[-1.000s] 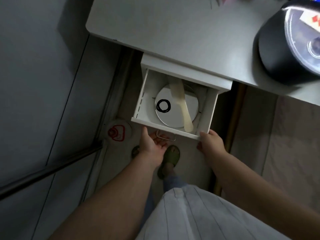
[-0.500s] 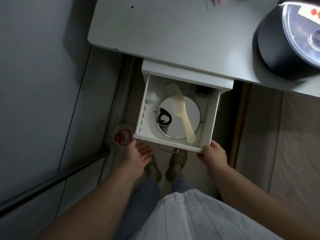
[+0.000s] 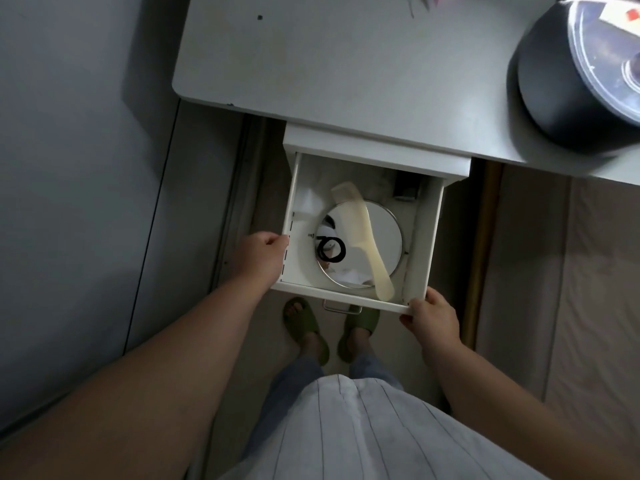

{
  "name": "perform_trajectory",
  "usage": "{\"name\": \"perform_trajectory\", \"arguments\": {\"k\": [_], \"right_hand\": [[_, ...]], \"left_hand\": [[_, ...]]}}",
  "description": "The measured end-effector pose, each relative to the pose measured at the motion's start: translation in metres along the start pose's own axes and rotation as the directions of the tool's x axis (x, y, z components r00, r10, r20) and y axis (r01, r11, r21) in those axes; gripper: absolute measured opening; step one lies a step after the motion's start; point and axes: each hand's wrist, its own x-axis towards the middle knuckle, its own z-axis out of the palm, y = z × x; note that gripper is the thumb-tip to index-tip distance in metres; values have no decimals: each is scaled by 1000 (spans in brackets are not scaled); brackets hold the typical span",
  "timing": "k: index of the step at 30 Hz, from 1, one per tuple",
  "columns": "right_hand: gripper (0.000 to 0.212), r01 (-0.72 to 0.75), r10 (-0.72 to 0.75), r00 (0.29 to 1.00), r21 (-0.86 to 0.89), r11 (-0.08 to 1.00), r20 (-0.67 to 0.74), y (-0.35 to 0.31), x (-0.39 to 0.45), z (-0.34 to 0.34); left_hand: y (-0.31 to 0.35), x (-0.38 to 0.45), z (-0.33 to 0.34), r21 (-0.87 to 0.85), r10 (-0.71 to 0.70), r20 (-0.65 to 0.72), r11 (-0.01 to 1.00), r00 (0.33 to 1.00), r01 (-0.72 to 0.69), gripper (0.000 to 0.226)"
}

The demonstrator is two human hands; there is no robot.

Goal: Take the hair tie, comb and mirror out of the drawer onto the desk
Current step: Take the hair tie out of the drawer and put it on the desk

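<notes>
The white drawer (image 3: 304, 292) stands pulled out below the desk (image 3: 346, 64). Inside lies a round mirror (image 3: 384, 233). A cream comb (image 3: 367, 237) rests diagonally across it, handle toward the front right. A black hair tie (image 3: 332, 250) sits on the mirror's left part. My left hand (image 3: 261, 256) is curled against the drawer's left wall, thumb at its top edge. My right hand (image 3: 431, 315) grips the drawer's front right corner.
A large black round container (image 3: 554, 84) with a clear lid stands at the desk's right end. A small dark object (image 3: 406, 188) sits in the drawer's back right corner. My feet in green slippers (image 3: 301, 322) are under the drawer front. A wall runs along the left.
The drawer has slid further out, showing the whole comb. My left hand went from under the front handle up to the left wall. My right hand stayed on the front right corner.
</notes>
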Motion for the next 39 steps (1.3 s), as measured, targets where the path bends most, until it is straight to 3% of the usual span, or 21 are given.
{"name": "perform_trajectory", "arguments": {"k": [7, 11, 14, 21, 26, 29, 36, 39], "right_hand": [[29, 172, -179, 984, -253, 952, -4, -8, -11, -9], [44, 332, -392, 915, -374, 866, -96, -26, -20, -4], [39, 423, -488, 871, -408, 809, -65, -46, -22, 16], [32, 492, -468, 865, -495, 716, 183, -78, 2, 84], [30, 522, -480, 832, -681, 513, 277, -82, 23, 111], [29, 512, -463, 835, -730, 453, 298, -80, 29, 114], [27, 472, -390, 867, -760, 447, 309, -81, 27, 110], [23, 467, -393, 877, -689, 555, 277, -94, 15, 105]], "left_hand": [[-1, 6, -5, 137, 60, 17, 989, 998, -62, 22], [-5, 14, -8, 127, 35, 59, 991, 998, -42, 28], [-6, 19, -9, 144, 40, 91, 988, 995, -53, 23], [-12, 29, -11, 182, 33, 118, 982, 992, -54, 24], [-14, 30, -8, 170, 68, 106, 982, 992, -86, 17], [-15, 31, -10, 173, 82, 119, 980, 989, -102, 20], [-13, 32, -13, 152, 65, 179, 984, 982, -93, 19], [-11, 31, -13, 133, 37, 175, 989, 984, -61, 23]]}}
